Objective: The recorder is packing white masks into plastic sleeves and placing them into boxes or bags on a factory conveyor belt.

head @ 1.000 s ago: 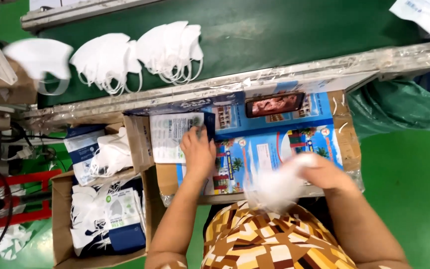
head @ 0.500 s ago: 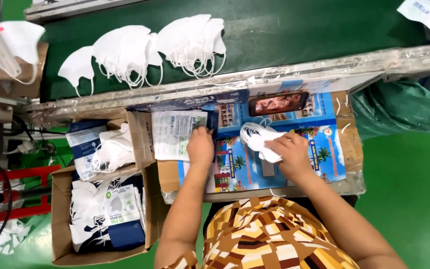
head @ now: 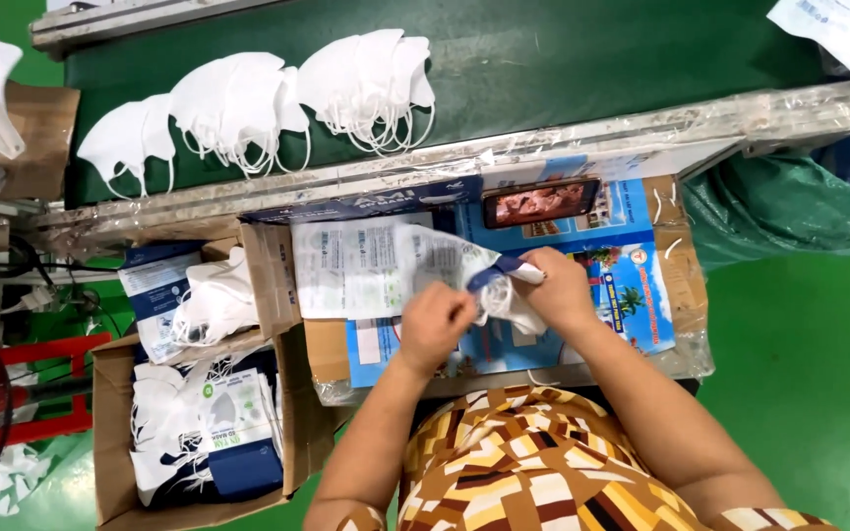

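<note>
white mask (head: 518,313) mostly hidden behind right hand (head: 558,287); pouch (head: 440,258) print blurred.

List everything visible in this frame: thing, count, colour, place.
Face masks: three piles, white, on green belt.
Pouch: one, white-printed with blue edge, in both hands.
Mask: one, white, at pouch mouth.
Pouch stack: white-printed, on work board.
Phone: one, dark, on board.
Cardboard box: one, brown, lower left, holding packed masks.
Left hand: gripping pouch.
Right hand: holding pouch and mask.
</note>
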